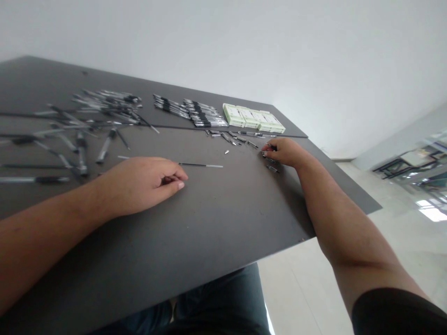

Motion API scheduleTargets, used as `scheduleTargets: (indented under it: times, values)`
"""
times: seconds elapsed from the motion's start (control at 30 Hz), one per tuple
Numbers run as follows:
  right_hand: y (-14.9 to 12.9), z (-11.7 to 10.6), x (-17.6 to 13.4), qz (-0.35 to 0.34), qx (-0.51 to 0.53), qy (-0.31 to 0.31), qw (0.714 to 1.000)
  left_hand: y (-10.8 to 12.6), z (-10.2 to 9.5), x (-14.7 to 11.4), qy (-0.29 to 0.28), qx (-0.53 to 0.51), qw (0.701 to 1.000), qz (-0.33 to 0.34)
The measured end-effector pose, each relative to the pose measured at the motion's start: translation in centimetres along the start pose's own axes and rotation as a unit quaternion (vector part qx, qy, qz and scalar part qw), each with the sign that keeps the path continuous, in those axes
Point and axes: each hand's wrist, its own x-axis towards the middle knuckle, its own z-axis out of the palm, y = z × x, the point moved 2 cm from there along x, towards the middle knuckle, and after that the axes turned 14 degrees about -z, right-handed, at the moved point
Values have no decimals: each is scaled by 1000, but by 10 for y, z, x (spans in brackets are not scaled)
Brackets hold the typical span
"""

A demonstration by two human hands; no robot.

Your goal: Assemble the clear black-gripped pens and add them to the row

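Note:
My left hand (148, 184) rests on the table with its fingers curled in and the thumb close to the index finger. Whatever may be inside it is hidden. Just beyond its knuckles lies a pen refill (200, 164), dark in the middle with a pale end, partly hidden behind the hand. My right hand (282, 151) reaches to the right side, its fingers closed on a small dark pen cap (271, 146). Another pen cap (273, 168) lies just under that hand. Several loose caps (233, 138) are scattered to its left, with a small silvery piece (226, 152) nearer.
A messy heap of clear pens with black grips (108, 103) spreads over the left of the grey table (216, 218). Neat rows of pens (204, 113) lie at the back, beside pale green boxes (253, 117). The table's right edge and tiled floor are at right.

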Motion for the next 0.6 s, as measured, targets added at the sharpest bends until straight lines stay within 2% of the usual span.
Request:
scheduleTargets:
  times: [0.2,0.3,0.37,0.47,0.53,0.6]
  values:
    - [-9,2,7,-3,-46,-18,999,0,-2,-1,3,-6,1000,-2]
    - [-13,-1,8,-3,-65,-3,998,0,-1,-1,4,6,1000,4]
    - [-18,-6,5,12,-63,33,997,0,0,0,5,7,1000,5]
    - [-34,-14,-1,26,-12,122,992,3,0,-1,6,0,1000,15]
    - [-55,-19,-5,6,58,175,983,6,-1,-2,12,-18,999,24]
    - [-87,-22,-6,-48,142,191,970,9,0,-4,21,-53,998,18]
